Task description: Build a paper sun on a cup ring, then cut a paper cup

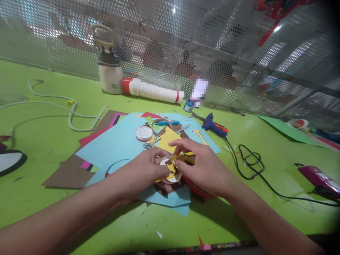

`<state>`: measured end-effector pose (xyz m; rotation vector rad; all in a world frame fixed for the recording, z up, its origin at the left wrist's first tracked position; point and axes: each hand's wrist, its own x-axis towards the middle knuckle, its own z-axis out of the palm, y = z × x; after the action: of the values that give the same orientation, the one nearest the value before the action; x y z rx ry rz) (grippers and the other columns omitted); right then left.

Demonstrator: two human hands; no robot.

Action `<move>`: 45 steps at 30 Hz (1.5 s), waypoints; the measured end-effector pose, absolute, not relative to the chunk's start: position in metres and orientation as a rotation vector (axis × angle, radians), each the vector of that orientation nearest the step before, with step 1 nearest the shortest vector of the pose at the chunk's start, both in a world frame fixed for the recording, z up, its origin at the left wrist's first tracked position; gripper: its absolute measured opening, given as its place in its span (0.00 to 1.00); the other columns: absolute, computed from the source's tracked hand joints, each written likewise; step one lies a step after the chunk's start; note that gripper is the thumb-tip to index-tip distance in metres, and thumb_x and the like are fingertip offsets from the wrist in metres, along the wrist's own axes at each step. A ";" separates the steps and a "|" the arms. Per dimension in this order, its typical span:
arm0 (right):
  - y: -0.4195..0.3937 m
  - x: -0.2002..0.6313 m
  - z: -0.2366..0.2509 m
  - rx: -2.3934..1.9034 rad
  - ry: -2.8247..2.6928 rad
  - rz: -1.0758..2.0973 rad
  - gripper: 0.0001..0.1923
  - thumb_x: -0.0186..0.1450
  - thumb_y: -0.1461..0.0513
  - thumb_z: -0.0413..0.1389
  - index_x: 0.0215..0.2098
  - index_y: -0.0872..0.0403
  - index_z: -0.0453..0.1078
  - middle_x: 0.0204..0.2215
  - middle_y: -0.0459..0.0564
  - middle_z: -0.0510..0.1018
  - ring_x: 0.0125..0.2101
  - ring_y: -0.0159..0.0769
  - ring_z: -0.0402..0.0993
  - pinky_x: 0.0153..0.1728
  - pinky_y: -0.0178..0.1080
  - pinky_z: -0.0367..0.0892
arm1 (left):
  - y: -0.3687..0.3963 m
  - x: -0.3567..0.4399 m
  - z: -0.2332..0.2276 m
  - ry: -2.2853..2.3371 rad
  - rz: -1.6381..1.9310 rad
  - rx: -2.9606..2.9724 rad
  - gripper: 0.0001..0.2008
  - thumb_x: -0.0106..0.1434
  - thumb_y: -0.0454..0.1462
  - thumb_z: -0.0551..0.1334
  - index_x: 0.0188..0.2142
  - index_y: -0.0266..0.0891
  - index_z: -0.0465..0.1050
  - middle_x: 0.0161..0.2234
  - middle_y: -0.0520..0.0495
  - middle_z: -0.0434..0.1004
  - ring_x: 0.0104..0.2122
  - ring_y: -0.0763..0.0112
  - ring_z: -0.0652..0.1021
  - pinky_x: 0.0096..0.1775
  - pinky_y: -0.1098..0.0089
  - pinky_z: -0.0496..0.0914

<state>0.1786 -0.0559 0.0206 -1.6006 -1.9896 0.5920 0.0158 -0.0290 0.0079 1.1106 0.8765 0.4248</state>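
left hand [148, 168]: closed around the near edge of a white round disc [170, 174], fingertips pinching its rim.
right hand [202, 164]: fingers curled down, pressing a yellow paper cutout [172, 166] onto the disc top (grip on anything beneath hidden).
disc position: just above the paper pile, between both hands.
doing it well: best kept steady with the left pinch, cutout centred before pressing, edges smoothed outward.
beneath: blue paper sheet [119, 145] over brown and pink sheets.
behind: dotted white lid [144, 133], blue glue gun [212, 124] with black cord.
far: white bottle [110, 72], white tube [154, 91] against mesh wall.
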 end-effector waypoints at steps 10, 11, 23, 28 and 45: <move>-0.056 0.190 0.031 -1.599 -1.859 0.499 0.22 0.56 0.72 0.53 0.47 0.51 0.72 0.38 0.48 0.78 0.39 0.36 0.76 0.41 0.41 0.72 | -0.031 0.016 0.008 0.900 0.415 1.069 0.15 0.52 0.29 0.60 0.40 0.34 0.64 0.24 0.47 0.77 0.20 0.72 0.75 0.30 0.67 0.72; -0.055 0.189 0.029 -1.596 -1.868 0.525 0.22 0.56 0.72 0.53 0.47 0.52 0.72 0.39 0.48 0.78 0.39 0.37 0.76 0.40 0.41 0.72 | -0.031 0.016 0.008 0.890 0.415 1.071 0.15 0.52 0.29 0.60 0.40 0.34 0.64 0.25 0.47 0.77 0.21 0.72 0.75 0.31 0.66 0.72; -0.050 0.190 0.024 -1.628 -1.899 0.636 0.19 0.57 0.70 0.55 0.46 0.54 0.72 0.37 0.51 0.79 0.38 0.40 0.78 0.38 0.42 0.72 | -0.029 0.017 0.006 0.847 0.423 1.032 0.14 0.48 0.30 0.60 0.37 0.35 0.65 0.23 0.46 0.76 0.20 0.72 0.74 0.29 0.67 0.72; -0.047 0.189 0.024 -1.602 -1.908 0.710 0.19 0.57 0.69 0.55 0.47 0.54 0.72 0.35 0.50 0.79 0.36 0.38 0.77 0.38 0.41 0.72 | -0.029 0.017 0.004 0.864 0.433 1.023 0.14 0.47 0.30 0.60 0.37 0.34 0.66 0.23 0.45 0.76 0.19 0.72 0.73 0.28 0.67 0.71; -0.051 0.182 0.023 -1.685 -1.994 0.570 0.05 0.59 0.67 0.58 0.26 0.54 0.72 0.31 0.48 0.75 0.34 0.37 0.71 0.34 0.38 0.68 | -0.030 0.018 0.008 0.920 0.433 1.070 0.12 0.49 0.29 0.60 0.35 0.36 0.65 0.22 0.47 0.76 0.20 0.71 0.75 0.29 0.67 0.73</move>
<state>0.1819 -0.0508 0.0234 -1.6850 -1.9938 0.5701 0.0177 -0.0302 0.0084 1.0699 0.9203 0.4326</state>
